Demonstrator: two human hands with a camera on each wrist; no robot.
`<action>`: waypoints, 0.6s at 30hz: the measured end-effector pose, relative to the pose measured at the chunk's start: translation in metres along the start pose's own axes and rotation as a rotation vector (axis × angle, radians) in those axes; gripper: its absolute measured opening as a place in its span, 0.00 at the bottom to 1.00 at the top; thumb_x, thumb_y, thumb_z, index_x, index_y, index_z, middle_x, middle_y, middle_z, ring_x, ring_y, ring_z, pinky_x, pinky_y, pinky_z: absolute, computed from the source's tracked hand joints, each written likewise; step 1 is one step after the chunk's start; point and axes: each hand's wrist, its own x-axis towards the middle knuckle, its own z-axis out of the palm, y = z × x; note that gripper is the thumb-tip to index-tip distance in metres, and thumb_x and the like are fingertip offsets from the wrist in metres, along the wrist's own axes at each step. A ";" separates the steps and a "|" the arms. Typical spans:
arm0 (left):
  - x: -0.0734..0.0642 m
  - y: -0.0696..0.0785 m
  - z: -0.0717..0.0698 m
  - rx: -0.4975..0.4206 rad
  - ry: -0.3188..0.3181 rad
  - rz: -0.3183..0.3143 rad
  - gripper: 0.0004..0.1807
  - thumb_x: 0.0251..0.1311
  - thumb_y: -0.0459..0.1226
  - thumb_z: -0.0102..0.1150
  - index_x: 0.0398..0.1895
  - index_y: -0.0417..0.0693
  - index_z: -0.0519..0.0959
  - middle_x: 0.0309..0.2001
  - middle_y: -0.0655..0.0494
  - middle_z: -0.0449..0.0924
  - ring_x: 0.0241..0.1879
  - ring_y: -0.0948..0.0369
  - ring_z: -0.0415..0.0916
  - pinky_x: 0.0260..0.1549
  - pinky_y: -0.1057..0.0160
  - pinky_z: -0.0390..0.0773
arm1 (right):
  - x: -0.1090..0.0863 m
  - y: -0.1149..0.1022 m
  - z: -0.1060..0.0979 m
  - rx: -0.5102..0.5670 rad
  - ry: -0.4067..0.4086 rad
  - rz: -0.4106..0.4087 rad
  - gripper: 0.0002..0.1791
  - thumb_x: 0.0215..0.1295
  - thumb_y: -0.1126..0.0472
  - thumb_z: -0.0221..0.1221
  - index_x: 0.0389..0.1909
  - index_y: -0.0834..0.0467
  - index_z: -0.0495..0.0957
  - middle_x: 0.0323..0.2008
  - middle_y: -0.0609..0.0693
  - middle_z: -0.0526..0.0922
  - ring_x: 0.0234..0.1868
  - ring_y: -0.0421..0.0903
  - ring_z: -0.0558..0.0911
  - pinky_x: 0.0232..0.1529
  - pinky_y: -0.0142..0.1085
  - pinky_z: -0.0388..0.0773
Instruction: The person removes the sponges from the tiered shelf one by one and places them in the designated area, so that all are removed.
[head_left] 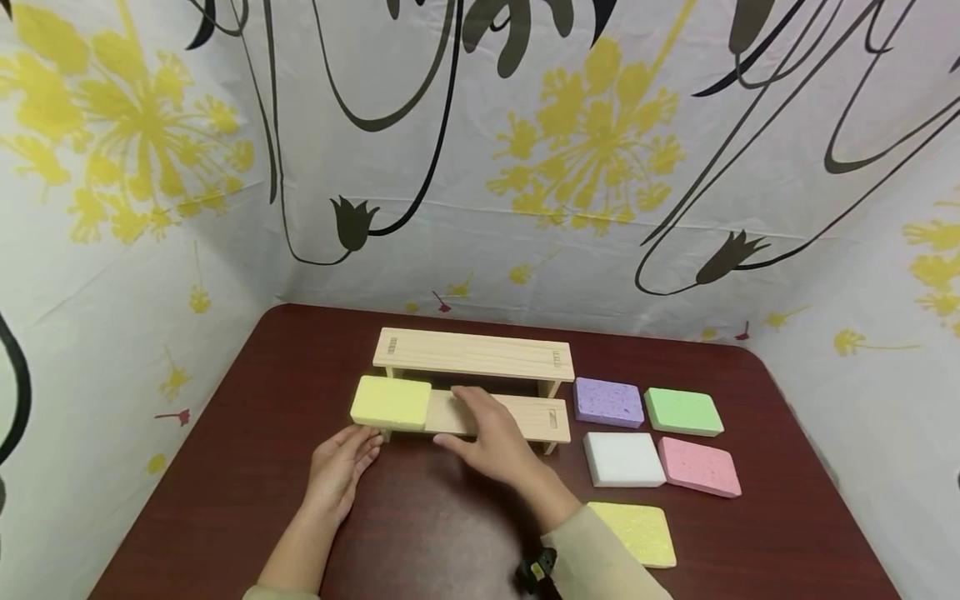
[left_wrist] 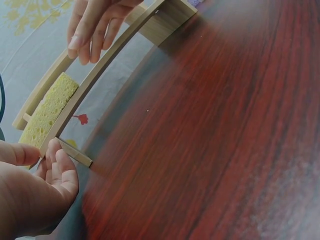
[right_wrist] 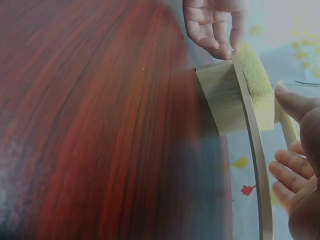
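A pale yellow sponge (head_left: 392,402) lies flat on the left end of the front wooden shelf (head_left: 536,417), a low plank on short legs. My left hand (head_left: 341,471) is at that shelf's front left corner; in the left wrist view its thumb (left_wrist: 22,154) and fingertips (left_wrist: 54,146) pinch the plank's end, just beside the sponge. Over the middle of the same plank, my right hand (head_left: 495,437) holds nothing, its thumb and fingers spread apart. The right wrist view shows the sponge (right_wrist: 255,82) beyond the right thumb (right_wrist: 295,102).
Behind stands a second, taller wooden shelf (head_left: 472,352). To the right lie a purple sponge (head_left: 609,403), a green sponge (head_left: 684,412), a white sponge (head_left: 624,460), a pink sponge (head_left: 701,467) and another yellow sponge (head_left: 641,533). Printed cloth (head_left: 450,250) surrounds the dark red table (head_left: 420,533).
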 end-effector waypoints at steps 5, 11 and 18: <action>0.000 0.001 -0.001 0.001 0.000 -0.003 0.22 0.75 0.33 0.52 0.65 0.27 0.66 0.43 0.54 0.83 0.45 0.64 0.81 0.50 0.68 0.82 | 0.007 -0.004 0.005 -0.021 -0.037 0.032 0.42 0.60 0.43 0.71 0.68 0.64 0.70 0.63 0.55 0.76 0.63 0.53 0.76 0.65 0.47 0.75; 0.001 -0.001 -0.001 0.009 0.009 0.008 0.21 0.75 0.33 0.53 0.63 0.25 0.68 0.44 0.52 0.83 0.46 0.62 0.81 0.49 0.68 0.83 | 0.015 -0.007 0.012 -0.041 -0.064 0.046 0.45 0.60 0.40 0.71 0.69 0.63 0.70 0.64 0.56 0.75 0.64 0.53 0.76 0.65 0.46 0.75; 0.001 -0.001 0.000 0.014 0.013 0.010 0.20 0.75 0.34 0.54 0.61 0.26 0.70 0.43 0.51 0.83 0.45 0.62 0.81 0.48 0.68 0.83 | 0.023 -0.009 0.019 -0.046 -0.079 0.070 0.51 0.55 0.35 0.72 0.70 0.64 0.68 0.64 0.56 0.76 0.63 0.52 0.77 0.64 0.45 0.77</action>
